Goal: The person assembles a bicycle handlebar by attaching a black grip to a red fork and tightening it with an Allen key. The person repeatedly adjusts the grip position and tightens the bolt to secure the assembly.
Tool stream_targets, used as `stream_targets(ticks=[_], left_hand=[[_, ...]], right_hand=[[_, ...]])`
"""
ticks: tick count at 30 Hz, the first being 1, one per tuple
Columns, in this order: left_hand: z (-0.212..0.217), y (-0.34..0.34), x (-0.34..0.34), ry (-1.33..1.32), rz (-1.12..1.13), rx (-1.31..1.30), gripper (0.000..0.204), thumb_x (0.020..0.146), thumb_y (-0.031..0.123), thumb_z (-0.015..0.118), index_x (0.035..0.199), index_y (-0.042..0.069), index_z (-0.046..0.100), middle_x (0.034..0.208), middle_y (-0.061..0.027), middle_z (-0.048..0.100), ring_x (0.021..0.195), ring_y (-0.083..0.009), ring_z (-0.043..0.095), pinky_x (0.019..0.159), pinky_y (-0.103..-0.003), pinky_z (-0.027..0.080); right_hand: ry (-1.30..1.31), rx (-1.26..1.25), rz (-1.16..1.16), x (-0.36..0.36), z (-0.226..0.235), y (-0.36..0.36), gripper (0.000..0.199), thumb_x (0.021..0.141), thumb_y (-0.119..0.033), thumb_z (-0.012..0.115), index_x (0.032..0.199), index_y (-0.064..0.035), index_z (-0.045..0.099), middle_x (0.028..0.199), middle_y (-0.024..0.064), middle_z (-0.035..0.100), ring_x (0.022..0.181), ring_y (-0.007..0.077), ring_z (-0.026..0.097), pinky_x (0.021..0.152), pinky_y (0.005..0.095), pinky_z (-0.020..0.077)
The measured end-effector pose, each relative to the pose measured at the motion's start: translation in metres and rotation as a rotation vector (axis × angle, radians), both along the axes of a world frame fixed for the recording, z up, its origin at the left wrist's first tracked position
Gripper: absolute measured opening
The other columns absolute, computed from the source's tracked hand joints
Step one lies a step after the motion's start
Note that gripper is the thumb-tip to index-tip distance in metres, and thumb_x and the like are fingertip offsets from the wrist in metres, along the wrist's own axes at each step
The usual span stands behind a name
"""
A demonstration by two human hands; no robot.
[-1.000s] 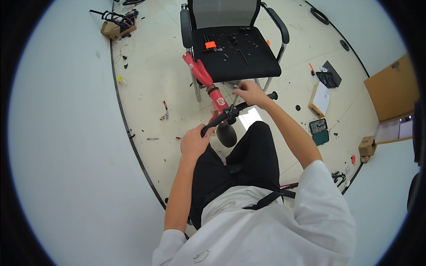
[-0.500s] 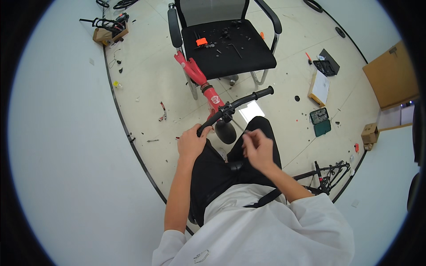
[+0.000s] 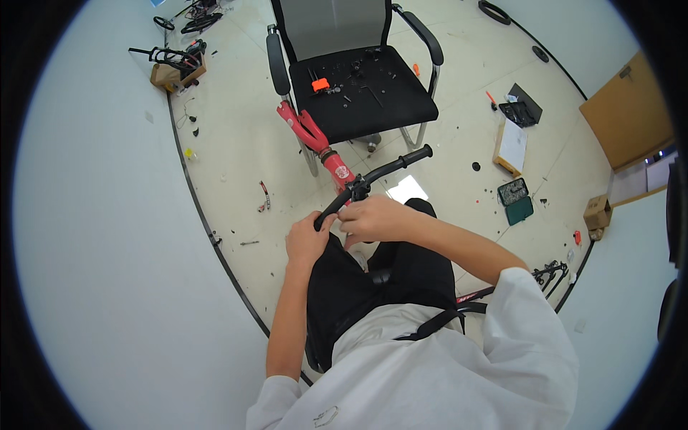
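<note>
A red bike frame (image 3: 337, 166) with a black handlebar (image 3: 383, 170) lies between my legs, its fork (image 3: 304, 129) against the chair seat's near edge. My left hand (image 3: 308, 239) is closed around the bar's left end. My right hand (image 3: 376, 218) is just below the stem clamp (image 3: 358, 190), fingers curled in close to my left hand. Whatever those fingers hold is hidden behind the hand. The bar's right grip (image 3: 418, 155) points up and to the right, untouched.
An office chair (image 3: 362, 93) ahead carries an orange-and-black part (image 3: 320, 84), a hex key (image 3: 373, 95) and small hardware. To the right on the floor are an open green case (image 3: 518, 209), a white-topped box (image 3: 510, 147) and another black frame (image 3: 548, 276). A wall runs along the left.
My right hand has swung left from over my right thigh to beneath the stem. The thin rod seen near it before is out of sight. My left hand keeps its hold.
</note>
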State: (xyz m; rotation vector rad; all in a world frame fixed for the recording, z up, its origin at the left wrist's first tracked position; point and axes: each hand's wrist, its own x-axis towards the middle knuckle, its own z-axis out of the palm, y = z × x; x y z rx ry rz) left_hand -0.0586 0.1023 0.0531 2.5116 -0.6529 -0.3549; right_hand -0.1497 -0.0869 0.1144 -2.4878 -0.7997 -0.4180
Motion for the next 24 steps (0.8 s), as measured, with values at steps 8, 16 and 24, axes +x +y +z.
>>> stream_targets(ticks=[8,16,24], left_hand=[[-0.017,0.005,0.001,-0.076,0.036,0.075,0.038,0.087,0.047,0.070,0.099,0.011,0.073,0.083,-0.0191,0.072,0.082,-0.0413,0.070,0.073,-0.051,0.055],[0.013,-0.004,-0.007,0.016,0.029,0.055,0.048,0.092,0.058,0.062,0.101,0.013,0.074,0.080,-0.0182,0.071,0.080,-0.0409,0.069,0.070,-0.048,0.054],[0.012,-0.004,-0.002,0.003,0.035,0.020,0.047,0.091,0.056,0.064,0.093,0.010,0.074,0.078,-0.0186,0.070,0.079,-0.0412,0.068,0.068,-0.048,0.053]], right_hand=[[0.350,-0.333,0.032,0.097,0.000,0.026,0.025,0.085,-0.025,0.072,0.084,-0.0005,0.068,0.084,0.0124,0.068,0.076,0.0351,0.068,0.066,0.0454,0.0539],[0.351,0.035,-0.312,0.135,-0.033,-0.008,0.017,0.079,-0.017,0.072,0.080,-0.0002,0.073,0.078,0.0203,0.070,0.078,0.0391,0.069,0.073,0.0458,0.0562],[0.419,0.095,-0.510,0.135,-0.027,-0.013,0.018,0.081,-0.015,0.069,0.084,0.0025,0.073,0.079,0.0218,0.071,0.077,0.0396,0.070,0.075,0.0436,0.0568]])
